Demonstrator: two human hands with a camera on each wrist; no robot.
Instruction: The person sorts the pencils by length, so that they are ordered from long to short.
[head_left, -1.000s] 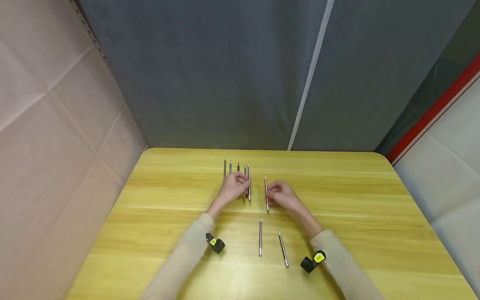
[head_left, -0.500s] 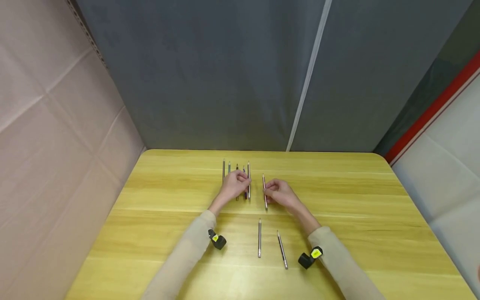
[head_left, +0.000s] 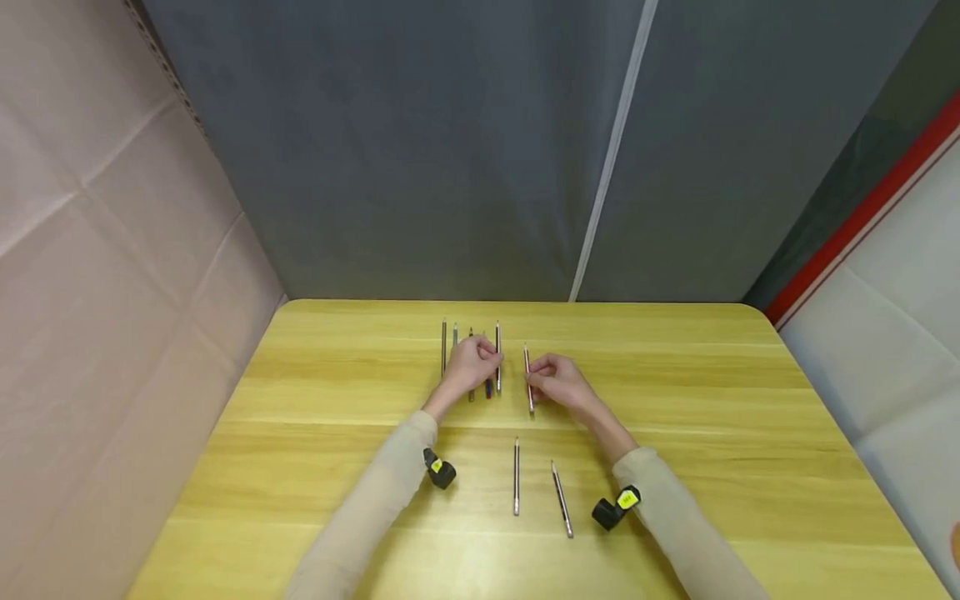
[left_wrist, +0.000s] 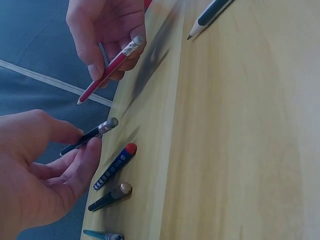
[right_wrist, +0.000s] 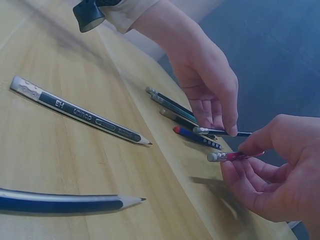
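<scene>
Head cam view, starting closest to the person: two dark pencils lie loose on the yellow wooden table (head_left: 712,417), one straight up-and-down (head_left: 516,476) and one a bit slanted (head_left: 561,499) just to its right. Neither hand is touching them. In the right wrist view the one nearer that camera has "6H" printed on it (right_wrist: 80,117), and the other is a dark blue pencil (right_wrist: 70,201), both with sharpened tips.

Further out, the right hand (head_left: 558,382) is pinching a red pencil (head_left: 528,381) between thumb and fingertips. The left wrist view shows it clearly: red body, metal ferrule, pale eraser end (left_wrist: 111,65), and it's lifted off the tabletop, tilted. It sits just right of the row, with a small gap between.

The left hand (head_left: 471,367) is right beside it, fingers pinched on a black pencil (left_wrist: 87,138) with a silver ferrule, also held up slightly off the wood.

Under and beyond that hand is a row of pencils lying side by side at the far part of the table: a blue one with a red end (left_wrist: 114,166), a dark one with a gold end (left_wrist: 109,197), and a teal one (left_wrist: 102,234). Past the table edge is a grey curtain (head_left: 450,150).
</scene>
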